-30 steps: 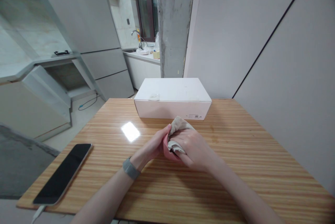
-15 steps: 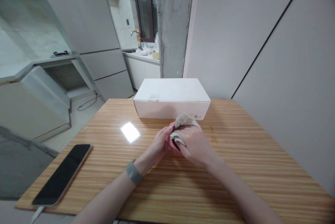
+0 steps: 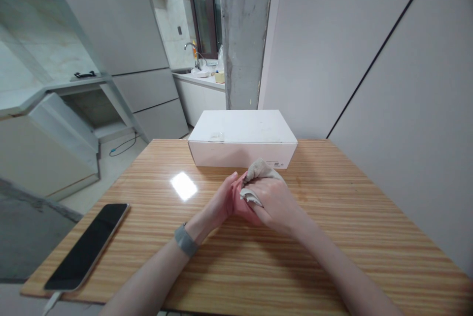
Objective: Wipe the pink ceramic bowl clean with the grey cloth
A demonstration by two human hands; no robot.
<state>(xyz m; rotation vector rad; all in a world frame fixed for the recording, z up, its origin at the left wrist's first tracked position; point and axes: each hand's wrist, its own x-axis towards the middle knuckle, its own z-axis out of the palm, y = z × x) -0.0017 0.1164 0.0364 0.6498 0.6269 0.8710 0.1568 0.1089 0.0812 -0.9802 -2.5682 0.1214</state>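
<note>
A light striped wooden counter (image 3: 369, 227), seen from above by the person working at it.

At the far left lies 1 dark phone (image 3: 86, 246), screen up and set on a slant. Its near end sits close to the counter's front left corner, where 1 pale cable (image 3: 50, 301) drops over the edge. Bare wood, with a patch of glare on it, separates the phone from the hands.

At the middle, 2 bare hands meet just above the surface. The left hand (image 3: 220, 203) has 1 grey wristband (image 3: 184, 240), and its fingers are curled around 1 small pink object (image 3: 238, 200) (too covered to say what it is). The right hand (image 3: 275, 203) has its fingers closed on 1 crumpled beige cloth (image 3: 260, 171), pressing it against the pink object.

Just behind the hands stands 1 closed white box (image 3: 242, 141), lengthwise along the counter's far edge, and the cloth's top shows in front of its front face.

To the right of the hands the wood lies open out to the right edge, which runs beside a pale wall.
</note>
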